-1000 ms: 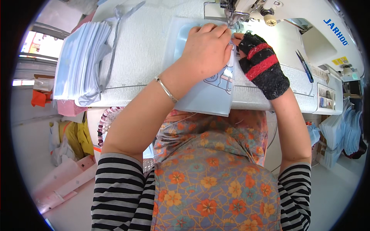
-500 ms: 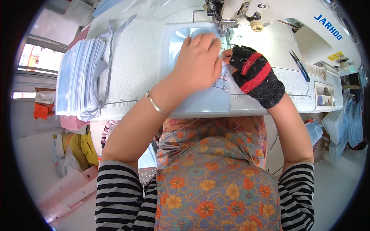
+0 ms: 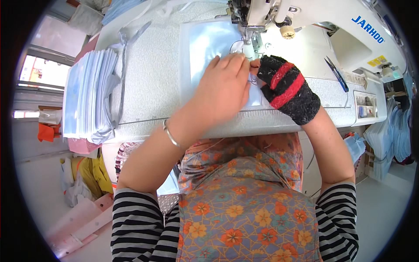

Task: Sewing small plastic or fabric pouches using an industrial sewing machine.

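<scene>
A glossy light blue sheet (image 3: 203, 43) lies on the sewing table, its far right part at the presser foot (image 3: 247, 37) of a white sewing machine (image 3: 345, 24). By the foot, the sheet bears a white curved patch and dark printed lines, partly covered by my fingers. My left hand (image 3: 223, 87) rests flat on the sheet, fingers stretched toward the foot. My right hand (image 3: 289, 89), in a black fingerless glove with red stripes, has its bare fingertips pinched together at the sheet's right edge, just beside my left fingers.
A thick stack of folded light blue pieces (image 3: 89, 94) stands at the table's left, with a grey strip (image 3: 123, 74) beside it. Thread snips (image 3: 336, 73) lie on the right, near a small compartment tray (image 3: 365, 106). More blue pieces (image 3: 384, 135) hang off the right side.
The light blue sheet has slid away from me past the presser foot. My left hand has drawn back a little toward me over it. My right hand has stayed almost in place.
</scene>
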`<action>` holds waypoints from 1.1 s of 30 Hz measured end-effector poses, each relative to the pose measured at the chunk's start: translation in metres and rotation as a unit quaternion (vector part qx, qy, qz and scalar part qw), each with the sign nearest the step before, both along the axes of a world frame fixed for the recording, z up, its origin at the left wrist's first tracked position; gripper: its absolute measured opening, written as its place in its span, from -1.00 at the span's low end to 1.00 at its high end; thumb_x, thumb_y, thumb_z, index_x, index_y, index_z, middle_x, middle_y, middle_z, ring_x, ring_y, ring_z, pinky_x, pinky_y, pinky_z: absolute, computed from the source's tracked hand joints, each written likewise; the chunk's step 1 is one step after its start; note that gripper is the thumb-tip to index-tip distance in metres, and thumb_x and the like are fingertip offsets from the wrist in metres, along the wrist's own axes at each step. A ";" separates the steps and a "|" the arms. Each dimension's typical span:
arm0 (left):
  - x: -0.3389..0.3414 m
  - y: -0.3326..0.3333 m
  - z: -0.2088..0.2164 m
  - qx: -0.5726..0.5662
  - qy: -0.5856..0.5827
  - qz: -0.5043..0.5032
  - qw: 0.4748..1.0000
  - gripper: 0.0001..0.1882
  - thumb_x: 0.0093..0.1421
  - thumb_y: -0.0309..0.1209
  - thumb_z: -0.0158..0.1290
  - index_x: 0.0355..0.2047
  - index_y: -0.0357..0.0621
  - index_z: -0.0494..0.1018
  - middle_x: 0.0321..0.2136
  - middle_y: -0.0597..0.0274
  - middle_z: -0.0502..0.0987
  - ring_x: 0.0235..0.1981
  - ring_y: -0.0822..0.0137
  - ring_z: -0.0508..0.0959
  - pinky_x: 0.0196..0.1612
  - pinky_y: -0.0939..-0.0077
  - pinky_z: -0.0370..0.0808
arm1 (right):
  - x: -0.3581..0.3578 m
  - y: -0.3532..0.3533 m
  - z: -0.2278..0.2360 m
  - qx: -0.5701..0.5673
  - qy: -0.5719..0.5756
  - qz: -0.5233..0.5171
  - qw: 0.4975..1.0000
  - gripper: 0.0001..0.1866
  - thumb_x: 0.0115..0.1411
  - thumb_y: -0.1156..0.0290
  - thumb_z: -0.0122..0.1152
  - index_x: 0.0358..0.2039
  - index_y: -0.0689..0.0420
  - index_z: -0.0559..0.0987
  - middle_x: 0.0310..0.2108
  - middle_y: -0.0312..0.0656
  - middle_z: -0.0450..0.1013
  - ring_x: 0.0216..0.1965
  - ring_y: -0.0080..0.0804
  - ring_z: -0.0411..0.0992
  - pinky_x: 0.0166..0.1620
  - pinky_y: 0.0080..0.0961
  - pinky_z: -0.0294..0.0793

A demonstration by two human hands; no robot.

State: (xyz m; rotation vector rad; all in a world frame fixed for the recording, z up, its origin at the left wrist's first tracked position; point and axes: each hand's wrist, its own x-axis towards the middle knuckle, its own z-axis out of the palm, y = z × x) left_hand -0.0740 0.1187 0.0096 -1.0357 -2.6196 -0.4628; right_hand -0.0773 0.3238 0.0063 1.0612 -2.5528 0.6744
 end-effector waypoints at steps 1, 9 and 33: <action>0.008 0.000 0.000 -0.003 0.021 0.006 1.000 -0.56 0.12 -0.37 0.11 -0.01 -0.34 0.45 0.06 -0.05 0.44 0.15 0.03 0.41 0.19 -0.09 0.36 | 0.000 0.000 0.000 -0.002 0.014 0.002 1.000 -0.69 0.04 0.63 0.13 -0.16 0.21 0.61 -0.11 -0.06 0.53 -0.08 -0.04 0.51 -0.01 -0.27 0.53; -0.003 -0.009 -0.005 0.029 0.062 -0.010 0.998 -0.68 0.08 -0.53 0.04 -0.12 -0.31 0.50 -0.03 0.03 0.52 0.03 0.10 0.52 0.10 0.12 0.45 | -0.003 0.002 -0.006 0.023 0.030 0.006 0.999 -0.55 0.00 0.64 0.13 -0.02 0.18 0.56 -0.01 -0.04 0.49 0.00 -0.03 0.47 0.08 -0.26 0.48; -0.071 -0.017 -0.013 0.072 0.092 -0.026 0.993 -0.70 -0.01 -0.53 0.10 -0.19 -0.15 0.54 -0.18 0.18 0.55 -0.13 0.15 0.58 -0.06 0.25 0.53 | -0.010 -0.008 -0.003 0.015 0.010 -0.014 1.000 -0.57 0.11 0.63 0.05 0.03 0.22 0.51 0.06 0.04 0.44 0.08 0.05 0.41 0.17 -0.18 0.40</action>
